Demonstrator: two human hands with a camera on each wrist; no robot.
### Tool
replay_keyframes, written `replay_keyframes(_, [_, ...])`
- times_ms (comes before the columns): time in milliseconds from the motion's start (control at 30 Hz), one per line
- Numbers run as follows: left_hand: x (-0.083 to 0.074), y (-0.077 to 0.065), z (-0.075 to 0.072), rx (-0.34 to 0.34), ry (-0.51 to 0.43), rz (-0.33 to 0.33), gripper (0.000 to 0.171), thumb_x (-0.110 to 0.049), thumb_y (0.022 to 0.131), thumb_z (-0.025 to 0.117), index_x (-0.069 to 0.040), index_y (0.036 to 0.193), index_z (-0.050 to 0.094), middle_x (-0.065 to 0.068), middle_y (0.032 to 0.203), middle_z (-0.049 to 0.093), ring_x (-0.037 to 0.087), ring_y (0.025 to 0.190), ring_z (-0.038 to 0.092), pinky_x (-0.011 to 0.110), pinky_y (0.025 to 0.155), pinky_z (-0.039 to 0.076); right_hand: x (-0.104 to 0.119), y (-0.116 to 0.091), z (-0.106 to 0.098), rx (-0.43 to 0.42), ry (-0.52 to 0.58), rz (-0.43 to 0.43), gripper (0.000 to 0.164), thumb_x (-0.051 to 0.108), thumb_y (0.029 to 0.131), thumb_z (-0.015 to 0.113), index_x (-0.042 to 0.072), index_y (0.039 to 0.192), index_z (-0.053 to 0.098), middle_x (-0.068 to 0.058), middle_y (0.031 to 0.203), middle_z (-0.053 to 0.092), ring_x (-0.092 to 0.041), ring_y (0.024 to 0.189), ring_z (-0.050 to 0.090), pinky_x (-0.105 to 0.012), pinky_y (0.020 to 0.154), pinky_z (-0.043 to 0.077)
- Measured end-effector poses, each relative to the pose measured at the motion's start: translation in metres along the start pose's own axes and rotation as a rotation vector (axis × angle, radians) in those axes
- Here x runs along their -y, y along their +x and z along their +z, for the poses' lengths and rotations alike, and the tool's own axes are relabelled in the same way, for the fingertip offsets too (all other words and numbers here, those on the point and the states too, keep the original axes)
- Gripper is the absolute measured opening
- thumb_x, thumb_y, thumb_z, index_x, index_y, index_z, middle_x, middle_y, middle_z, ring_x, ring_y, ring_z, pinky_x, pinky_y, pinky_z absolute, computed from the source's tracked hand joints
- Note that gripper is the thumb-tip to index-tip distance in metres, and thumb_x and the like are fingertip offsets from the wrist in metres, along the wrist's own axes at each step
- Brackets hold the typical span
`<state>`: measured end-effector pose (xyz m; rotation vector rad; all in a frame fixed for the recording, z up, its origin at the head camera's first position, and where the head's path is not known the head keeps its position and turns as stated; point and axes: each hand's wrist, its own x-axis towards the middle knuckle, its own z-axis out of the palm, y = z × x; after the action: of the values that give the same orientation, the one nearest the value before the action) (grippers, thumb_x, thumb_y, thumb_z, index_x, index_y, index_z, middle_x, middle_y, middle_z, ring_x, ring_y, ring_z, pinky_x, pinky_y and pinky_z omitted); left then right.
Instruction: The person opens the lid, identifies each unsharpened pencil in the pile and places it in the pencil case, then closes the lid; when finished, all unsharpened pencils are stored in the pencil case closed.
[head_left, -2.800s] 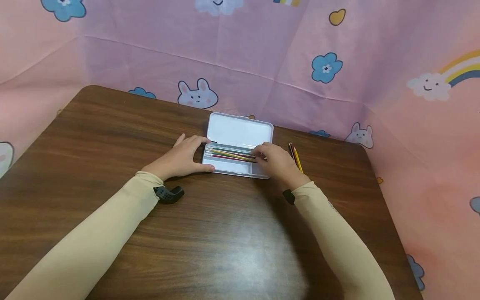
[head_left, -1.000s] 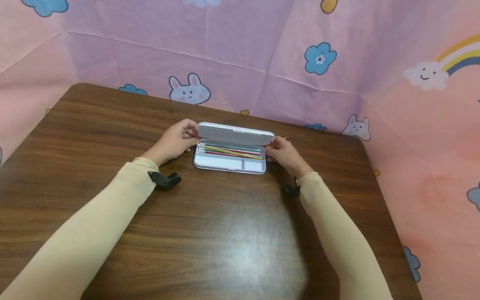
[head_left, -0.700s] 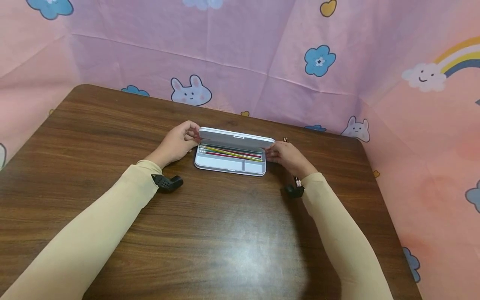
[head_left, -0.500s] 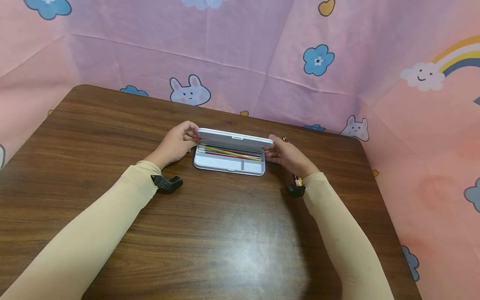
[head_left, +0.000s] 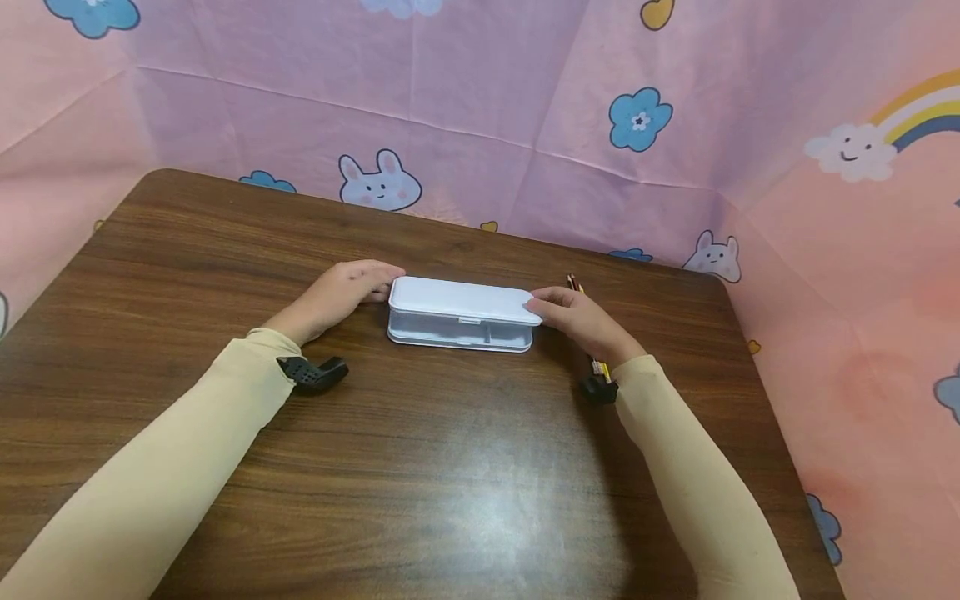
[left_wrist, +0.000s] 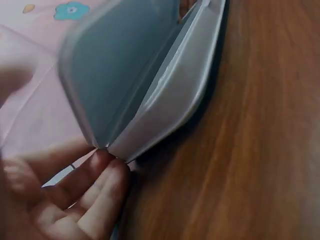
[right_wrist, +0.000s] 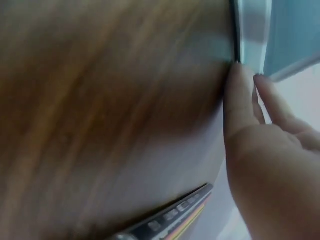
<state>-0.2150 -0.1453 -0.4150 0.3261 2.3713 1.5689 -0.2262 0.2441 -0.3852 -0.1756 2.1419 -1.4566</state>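
A white pencil case point(head_left: 465, 298) lies on the brown table, its lid tilted forward and partly lowered over the base point(head_left: 457, 337). A gap stays along the front, and the pencils inside are hidden in the head view. My left hand point(head_left: 341, 292) is at the back left corner; in the left wrist view its fingertips point(left_wrist: 112, 175) touch the hinge end while the blurred thumb stands apart. My right hand point(head_left: 581, 321) holds the right end, its thumb on the lid's edge; the right wrist view shows fingertips point(right_wrist: 240, 82) against the case's end.
Several loose pencils point(head_left: 600, 369) lie on the table point(head_left: 420, 483) right of the case, partly under the right wrist. Black wrist cameras point(head_left: 313, 375) sit on both wrists. A pink patterned cloth point(head_left: 480, 150) hangs behind and along the right side of the table.
The case's lid has swung from wide open down toward the front, covering the pencils. Earlier the right hand was over the pencils inside; it is now at the lid's right end.
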Motion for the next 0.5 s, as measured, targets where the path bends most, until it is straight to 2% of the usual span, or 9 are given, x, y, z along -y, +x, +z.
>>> replay_keyframes(100, [-0.003,-0.005,0.001,0.071,0.163,0.051,0.069,-0.049,0.1,0.066,-0.01,0.154,0.048,0.016,0.154,0.046,0.032,0.139,0.048,0.05,0.117,0.041,0.001,-0.003,0.003,-0.036,-0.104,0.015,0.053,0.036,0.1,0.07,0.006,0.141,0.056,-0.012,0.139,0.058,-0.025,0.131,0.052,-0.048,0.118,0.038])
replay_keyframes(167, [-0.005,-0.007,0.004,0.101,0.236,0.079,0.082,-0.049,0.093,0.075,-0.008,0.157,0.042,0.017,0.154,0.042,0.034,0.139,0.047,0.051,0.116,0.042,0.002,-0.003,0.006,-0.052,-0.162,0.003,0.063,0.036,0.098,0.073,0.006,0.148,0.049,-0.014,0.143,0.055,-0.029,0.136,0.051,-0.05,0.118,0.038])
replay_keyframes(267, [-0.006,-0.008,0.006,0.113,0.298,0.102,0.091,-0.048,0.089,0.08,-0.007,0.159,0.038,0.018,0.153,0.041,0.036,0.138,0.049,0.052,0.114,0.044,0.003,-0.004,0.01,-0.062,-0.224,-0.03,0.076,0.033,0.097,0.074,0.001,0.156,0.037,-0.021,0.149,0.049,-0.035,0.14,0.048,-0.053,0.117,0.04])
replay_keyframes(333, [-0.005,-0.008,0.007,0.109,0.315,0.098,0.091,-0.047,0.089,0.081,-0.008,0.159,0.038,0.018,0.153,0.042,0.036,0.137,0.05,0.054,0.114,0.044,0.003,-0.003,0.013,-0.069,-0.26,-0.051,0.078,0.03,0.098,0.074,0.0,0.157,0.033,-0.022,0.151,0.047,-0.036,0.141,0.048,-0.052,0.116,0.041])
replay_keyframes(500, [-0.007,-0.009,0.007,0.129,0.347,0.075,0.092,-0.045,0.09,0.081,-0.008,0.161,0.035,0.02,0.156,0.04,0.039,0.138,0.05,0.056,0.114,0.042,0.005,-0.004,0.018,-0.089,-0.316,-0.042,0.07,0.029,0.098,0.074,0.001,0.152,0.041,-0.021,0.146,0.052,-0.035,0.138,0.051,-0.051,0.115,0.044])
